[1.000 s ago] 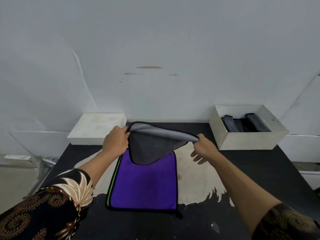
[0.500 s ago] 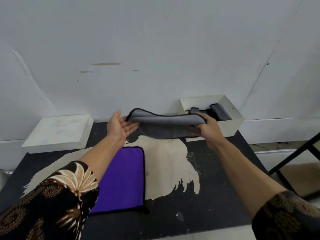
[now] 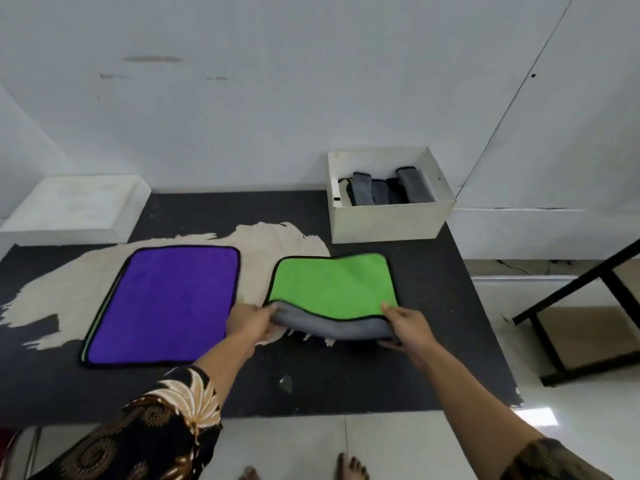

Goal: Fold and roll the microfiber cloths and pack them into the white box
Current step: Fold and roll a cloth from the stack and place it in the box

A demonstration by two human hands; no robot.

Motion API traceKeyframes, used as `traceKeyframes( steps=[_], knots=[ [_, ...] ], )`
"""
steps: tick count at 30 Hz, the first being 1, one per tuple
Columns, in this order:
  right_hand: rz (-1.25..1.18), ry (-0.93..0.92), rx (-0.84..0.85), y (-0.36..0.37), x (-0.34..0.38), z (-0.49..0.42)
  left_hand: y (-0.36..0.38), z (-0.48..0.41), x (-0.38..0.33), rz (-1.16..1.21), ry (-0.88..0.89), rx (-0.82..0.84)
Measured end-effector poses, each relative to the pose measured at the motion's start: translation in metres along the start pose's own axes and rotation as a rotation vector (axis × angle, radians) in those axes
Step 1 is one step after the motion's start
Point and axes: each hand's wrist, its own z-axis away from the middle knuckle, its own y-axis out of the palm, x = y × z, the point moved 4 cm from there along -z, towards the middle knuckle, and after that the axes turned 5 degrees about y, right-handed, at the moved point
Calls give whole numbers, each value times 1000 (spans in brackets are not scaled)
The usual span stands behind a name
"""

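Microfiber cloth, green face with grey reverse and black piped edge (image 3: pixel 332 282): one. It lies on the black tabletop (image 3: pixel 346 382) just in front of the open white rectangular box (image 3: pixel 388 220), with its near edge lifted so the grey side shows.

Left hand (image 3: pixel 252 322): forearm reaches forward over the table edge, thumb on top and fingers curled under the cloth's near-left corner, pinching it.

Right hand (image 3: pixel 407 327): likewise extended, pinching the near-right corner.

Purple rectangular microfiber cloth (image 3: pixel 166 303): one, spread flat to the left, apart from the green cloth (a thin green strip shows along its left edge).

The box: one, at the table's far right by the wall. It holds grey rolled cloths (image 3: pixel 362 190), at least three; the exact count cannot be told.

Flat white slab (image 3: pixel 76 206): one, far left.

Bare feet (image 3: pixel 349 467): two, at the bottom of the view.
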Motion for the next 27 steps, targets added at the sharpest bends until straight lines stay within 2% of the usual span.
traceKeyframes(
  steps=[2,5,9,13,17,24,27],
  knots=[
    [243,-20,-133,-6,-19,-15,11,6,31,-72,-84,11],
    [468,-52,-160,-10,-23,-17,18,21,43,8,-174,-46],
    [375,-75,-138,-14,6,-15,12,23,20,-28,-143,-171],
    [253,-184,-72,-18,67,-10,0,20,-35,123,-64,-205],
    [232,-311,-8,-21,140,9,-15,25,-110,215,96,-257],
    [158,-513,76,-32,224,52,-21,57,-205,353,262,-6],
    [153,-630,94,-43,226,67,-24,69,-213,424,356,4]
  ],
)
